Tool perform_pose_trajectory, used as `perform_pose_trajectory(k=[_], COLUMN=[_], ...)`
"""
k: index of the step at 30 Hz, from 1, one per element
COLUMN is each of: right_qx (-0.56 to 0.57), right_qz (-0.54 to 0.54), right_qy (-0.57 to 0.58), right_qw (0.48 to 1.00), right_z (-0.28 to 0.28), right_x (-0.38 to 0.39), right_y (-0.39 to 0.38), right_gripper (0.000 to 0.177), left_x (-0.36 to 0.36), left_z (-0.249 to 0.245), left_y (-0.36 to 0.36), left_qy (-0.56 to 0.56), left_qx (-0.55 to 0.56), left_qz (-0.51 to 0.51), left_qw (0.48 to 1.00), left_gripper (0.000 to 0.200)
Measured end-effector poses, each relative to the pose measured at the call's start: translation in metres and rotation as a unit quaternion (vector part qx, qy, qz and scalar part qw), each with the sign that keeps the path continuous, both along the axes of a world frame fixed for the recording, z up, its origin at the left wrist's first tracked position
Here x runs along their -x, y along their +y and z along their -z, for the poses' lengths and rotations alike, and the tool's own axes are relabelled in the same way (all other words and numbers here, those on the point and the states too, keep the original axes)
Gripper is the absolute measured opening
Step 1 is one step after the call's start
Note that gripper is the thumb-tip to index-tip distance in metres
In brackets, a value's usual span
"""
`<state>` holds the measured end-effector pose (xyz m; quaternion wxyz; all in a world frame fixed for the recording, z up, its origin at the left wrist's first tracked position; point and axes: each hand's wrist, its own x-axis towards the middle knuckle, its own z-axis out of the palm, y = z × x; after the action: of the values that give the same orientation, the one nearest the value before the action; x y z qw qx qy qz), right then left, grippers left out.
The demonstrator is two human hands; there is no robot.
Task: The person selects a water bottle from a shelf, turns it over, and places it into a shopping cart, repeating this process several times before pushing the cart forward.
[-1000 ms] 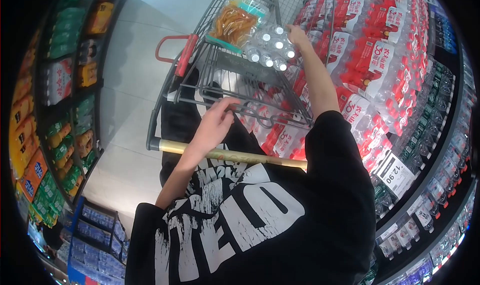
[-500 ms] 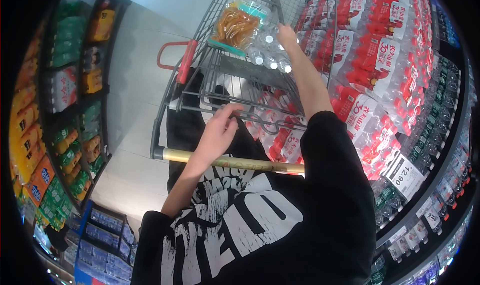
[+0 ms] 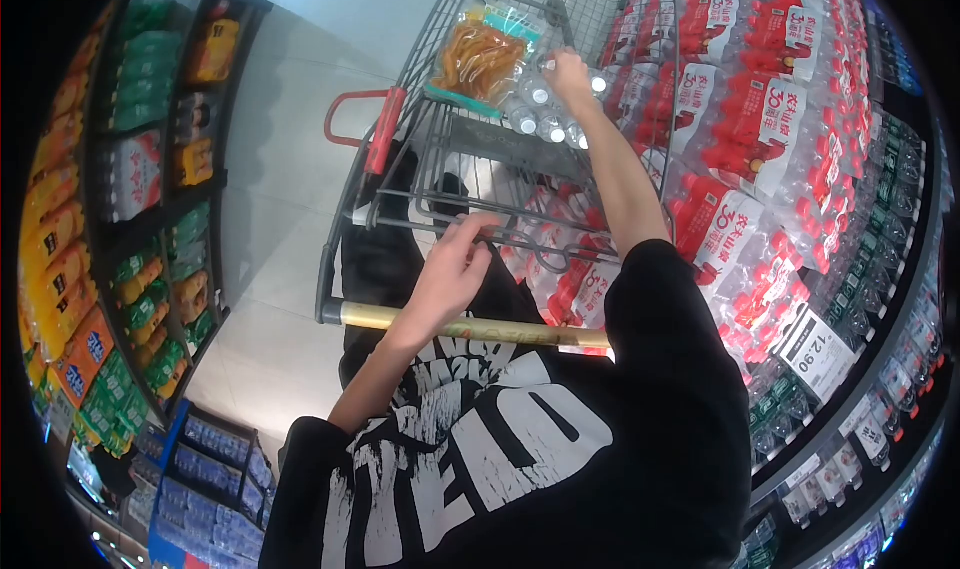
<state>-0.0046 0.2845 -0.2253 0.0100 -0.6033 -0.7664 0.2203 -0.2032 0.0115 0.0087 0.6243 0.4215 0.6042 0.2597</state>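
A wire shopping cart (image 3: 345,219) with a gold-coloured handle bar (image 3: 480,330) stands in front of me. In it, a clear bag of orange-brown food (image 3: 482,59) lies beside several clear bottles with white caps (image 3: 550,127). My right hand (image 3: 568,77) reaches over the bottles, its fingers curled down at them; what its fingertips hold is hidden. Nearer me, my left hand (image 3: 455,269) hangs over the cart's near end, just above the handle bar, fingers loosely bent and apart, with nothing in it.
Red-labelled bottle packs (image 3: 745,119) are stacked high against the cart's right side. A price tag (image 3: 817,353) sits on the shelf edge at the lower right. Drink shelves (image 3: 150,189) line the left beyond pale floor (image 3: 290,169). A red loop handle (image 3: 380,129) juts from the cart's left.
My right hand has drawn slightly back over the bottles, away from the dark bar beside them. The view has shifted a little, and my left hand stays over the cart's near end.
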Motion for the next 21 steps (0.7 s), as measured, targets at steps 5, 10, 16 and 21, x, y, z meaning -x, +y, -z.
perform_pose_trajectory(k=[5,10,16,21], right_qx=[0.005,0.006,0.039,0.035], right_qz=[0.045,0.101,0.103,0.103], right_qy=[-0.009,0.037,0.021,-0.026], right_qw=[0.999,0.994,0.994,0.994], right_z=[0.016,0.02,0.019,0.026], right_x=[0.003,0.005,-0.004,-0.008], right_y=[0.0,0.004,0.005,0.004], right_gripper=[0.03,0.034,0.034,0.037], left_x=[0.0,0.001,0.003,0.003], left_z=[0.0,-0.001,-0.002,-0.001], left_y=[-0.001,-0.001,0.0,0.001], left_qy=[-0.014,-0.023,-0.027,-0.025], left_qx=[-0.006,0.02,0.041,0.036], left_qz=[-0.005,-0.003,0.007,0.01], left_qw=[1.0,1.0,0.999,0.999], left_gripper=[0.033,0.034,0.035,0.035])
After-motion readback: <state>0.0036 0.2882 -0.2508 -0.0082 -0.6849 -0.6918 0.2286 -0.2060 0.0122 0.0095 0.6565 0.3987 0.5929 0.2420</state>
